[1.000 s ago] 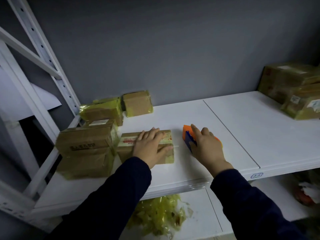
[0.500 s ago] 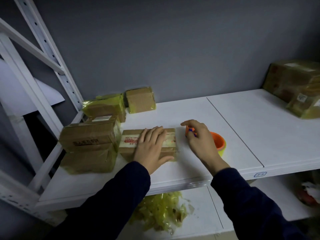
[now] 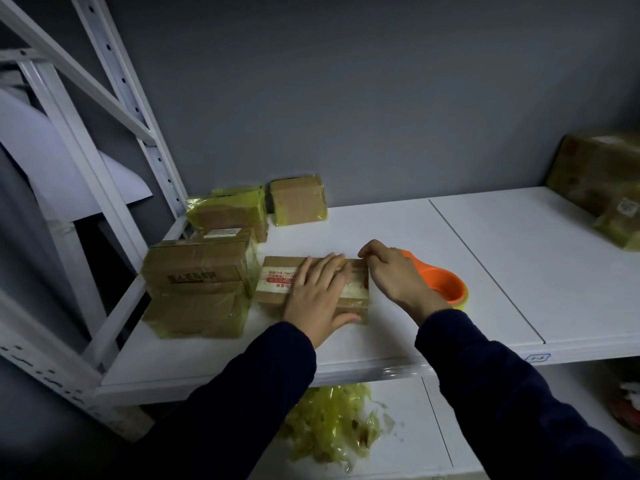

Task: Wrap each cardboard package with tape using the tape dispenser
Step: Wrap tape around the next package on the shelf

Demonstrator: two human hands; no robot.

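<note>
A flat cardboard package (image 3: 273,282) with a red-printed label lies on the white shelf (image 3: 381,230). My left hand (image 3: 317,296) presses flat on top of it, fingers straight. My right hand (image 3: 391,275) is at the package's right end, its fingertips curled and pinched together on the top right edge, apparently on the tape end; the tape itself is too thin to make out. The orange tape dispenser (image 3: 446,284) with its yellow roll lies on the shelf just behind that hand, partly hidden by it.
Stacked taped boxes (image 3: 197,268) stand left of the package, with two more boxes (image 3: 298,200) against the back wall. Other packages (image 3: 599,174) sit at the far right. Crumpled yellow tape scraps (image 3: 329,420) lie on the lower shelf. A white rack upright (image 3: 121,109) rises at left.
My right hand has moved left from the dispenser's cutter to the package's right top edge. My left hand has stayed flat on the package. The view has shifted slightly.
</note>
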